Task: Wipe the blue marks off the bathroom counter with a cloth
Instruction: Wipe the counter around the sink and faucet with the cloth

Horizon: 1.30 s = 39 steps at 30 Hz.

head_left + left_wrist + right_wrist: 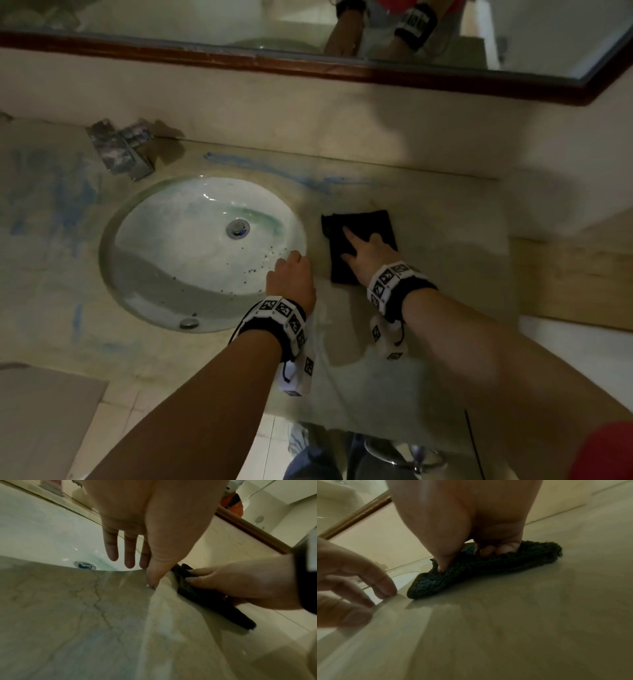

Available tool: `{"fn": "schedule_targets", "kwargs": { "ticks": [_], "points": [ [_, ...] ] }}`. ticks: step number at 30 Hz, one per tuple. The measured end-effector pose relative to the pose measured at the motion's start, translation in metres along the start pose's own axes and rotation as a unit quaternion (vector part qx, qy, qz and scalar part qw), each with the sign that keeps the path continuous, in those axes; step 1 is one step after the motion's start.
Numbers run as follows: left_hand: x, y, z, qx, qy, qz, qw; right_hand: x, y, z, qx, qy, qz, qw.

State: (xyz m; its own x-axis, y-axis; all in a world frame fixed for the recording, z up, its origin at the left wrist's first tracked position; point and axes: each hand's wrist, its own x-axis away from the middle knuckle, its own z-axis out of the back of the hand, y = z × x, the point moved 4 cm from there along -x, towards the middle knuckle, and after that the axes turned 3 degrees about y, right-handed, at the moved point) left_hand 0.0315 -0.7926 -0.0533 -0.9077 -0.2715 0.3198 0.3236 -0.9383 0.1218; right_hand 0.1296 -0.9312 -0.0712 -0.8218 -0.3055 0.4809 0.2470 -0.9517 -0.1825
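Note:
A dark folded cloth [356, 240] [488, 566] [205, 601] lies flat on the beige marble counter [428, 342], just right of the sink. My right hand [363, 250] [471, 557] presses down on it, index finger stretched forward and thumb on its near-left part. My left hand [291, 274] [147, 569] rests on the sink's right rim, fingers straight over the bowl and thumb touching the counter. A blue mark [274, 168] streaks the counter behind the sink. Fainter blue smears [51, 192] cover the counter left of the sink.
The round white sink [113, 240] has a metal drain [238, 228] and dark specks inside. A metal fixture [120, 147] lies at the back left. A framed mirror [308, 68] hangs above the backsplash. A wooden ledge [565, 274] borders the counter's right end.

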Motion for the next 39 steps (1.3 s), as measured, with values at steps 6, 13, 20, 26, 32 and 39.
{"fn": "schedule_targets", "kwargs": {
  "ticks": [6,13,20,26,32,39],
  "points": [
    [-0.001,0.002,0.002,-0.04,-0.013,-0.02,0.999,0.024,0.021,-0.015,-0.027,0.012,-0.044,0.999],
    [-0.025,0.012,0.013,-0.098,0.001,-0.035,0.995,0.014,0.022,-0.011,-0.047,0.034,-0.065,0.996],
    [-0.055,0.017,0.024,-0.079,0.017,-0.042,0.996,-0.016,0.032,0.007,-0.048,0.037,-0.077,0.995],
    [-0.077,0.016,0.03,-0.06,0.007,-0.043,0.997,-0.038,0.042,0.021,-0.053,0.052,-0.102,0.992],
    [-0.087,0.015,0.038,-0.054,-0.007,-0.044,0.998,-0.044,0.053,0.026,-0.078,0.068,-0.133,0.986],
    [-0.112,-0.011,0.055,-0.006,0.004,-0.053,0.999,-0.057,0.066,0.035,-0.118,0.079,-0.206,0.968]
  ]
}}
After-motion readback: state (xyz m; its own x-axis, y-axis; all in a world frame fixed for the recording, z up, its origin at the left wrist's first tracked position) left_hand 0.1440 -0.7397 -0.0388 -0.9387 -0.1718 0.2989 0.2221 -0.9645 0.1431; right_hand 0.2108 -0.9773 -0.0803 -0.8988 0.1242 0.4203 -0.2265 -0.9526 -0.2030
